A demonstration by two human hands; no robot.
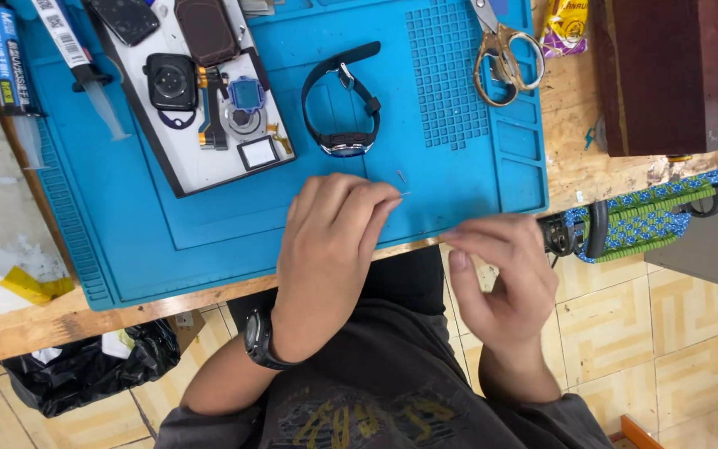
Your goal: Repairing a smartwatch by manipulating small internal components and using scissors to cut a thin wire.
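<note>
Head view shows both hands held over the near edge of a blue work mat [151, 249] that lies on a wooden worktop [579, 166]. Left hand [330, 241] has its fingers curled and pinched together on a thin, pale pin-like piece [403, 194], whose tip shows just past the fingertips; what the piece is cannot be told at this size. A dark wristwatch [258, 339] sits on the left wrist. Right hand [504, 278] hangs just off the worktop edge with fingers bent and fingertips drawn together; whether it grips anything cannot be told.

A second small pin [401, 175] lies loose on the mat just beyond the left fingertips. Farther up the mat stands a black strap watch [344, 104], resting on its side with the strap looped. To its left lies a white tray [201, 170] carrying a square black watch body [171, 81], a blue-framed part [246, 93] and a small square screen piece [258, 153]. A syringe [85, 71] lies at the mat's far left corner. Scissors [504, 58] with brass-coloured handles rest at the mat's right edge. A dark brown box [675, 75] stands on the worktop to the right. A black bag [85, 370] lies on the tiled floor under the worktop.
</note>
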